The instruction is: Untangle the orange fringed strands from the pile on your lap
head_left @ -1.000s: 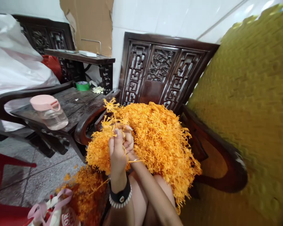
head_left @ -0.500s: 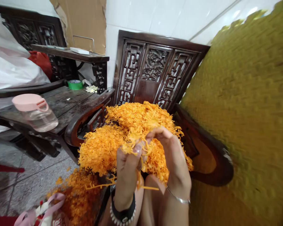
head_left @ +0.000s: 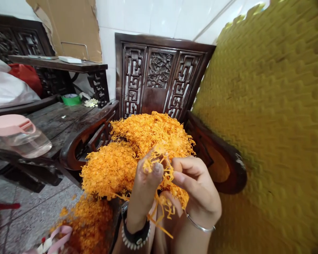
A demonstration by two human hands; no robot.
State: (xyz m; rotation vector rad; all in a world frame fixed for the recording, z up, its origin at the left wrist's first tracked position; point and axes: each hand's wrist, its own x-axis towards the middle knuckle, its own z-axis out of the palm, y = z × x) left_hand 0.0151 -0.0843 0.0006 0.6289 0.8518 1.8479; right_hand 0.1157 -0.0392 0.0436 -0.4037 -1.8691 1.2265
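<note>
My left hand (head_left: 146, 181) is closed around a cluster of orange plastic-looking flower pieces (head_left: 159, 155) on thin branching stems, its thumb pressed against them. One long stem dangles below that hand. To its right, my right hand (head_left: 200, 185) pinches the edge of the same cluster between thumb and forefinger; its other fingers are curled. Behind both hands lies a large heap of similar orange pieces (head_left: 151, 132), with a second mound (head_left: 108, 169) to the left. What supports the heap is mostly hidden.
A dark carved wooden chair (head_left: 159, 98) stands behind the heap. At left, a pink-lidded bottle (head_left: 21, 135) and green tape roll (head_left: 71, 99) sit on a wooden bench. A yellow foam mat (head_left: 275, 106) rises at right. More orange pieces (head_left: 87, 218) lie low at left.
My right hand has lowered and turned, its fingers now curled into a pinch at the cluster's right edge. The dangling stem hangs lower. The whole view has shifted, moving the background left.
</note>
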